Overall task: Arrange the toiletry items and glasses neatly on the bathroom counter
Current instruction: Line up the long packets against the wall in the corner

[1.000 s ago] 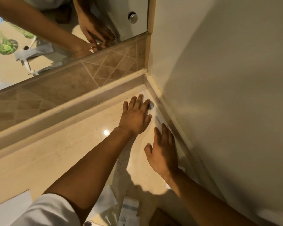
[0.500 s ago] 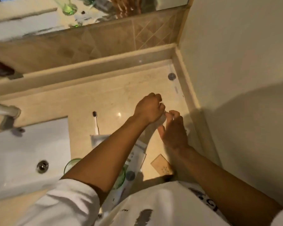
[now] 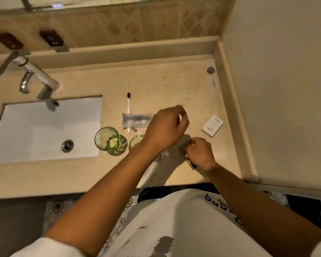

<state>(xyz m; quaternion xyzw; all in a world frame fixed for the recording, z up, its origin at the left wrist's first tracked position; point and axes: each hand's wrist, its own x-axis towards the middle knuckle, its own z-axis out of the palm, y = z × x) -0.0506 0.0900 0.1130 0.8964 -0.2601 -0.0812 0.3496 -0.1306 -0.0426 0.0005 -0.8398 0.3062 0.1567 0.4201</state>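
Left hand (image 3: 165,127): I read the fingers as curled inward above the table (image 3: 174,84), thumb and fingertips drawn together near the top of the fist. Whether anything is pinched there I cannot tell; motion blur obscures it.

Right hand (image 3: 199,153): fingers curled around a small flat packet (image 3: 186,143), which sits at the fingertips just beside the left wrist. The packet is blurred and its markings are unreadable.

Edges and room: the table ends at a raised ledge along the back and along the right wall. The front edge runs just below both forearms. Open surface lies between the hands and the back ledge, and toward the far right corner, where a small round grey item (image 3: 210,70) rests close to the ledge.

Surrounding items:
- A white box (image 3: 212,126) lies flat, right of both hands and apart from them.
- A wrapped sachet (image 3: 136,119) lies just left of the left hand, across the handle of a toothbrush (image 3: 128,106) whose dark bristle head points toward the back.
- One green glass (image 3: 107,139) stands upright beside the sink (image 3: 44,127); a second green glass (image 3: 135,140) is partly hidden behind the left forearm.
- The faucet (image 3: 37,75) projects over the sink at far left.
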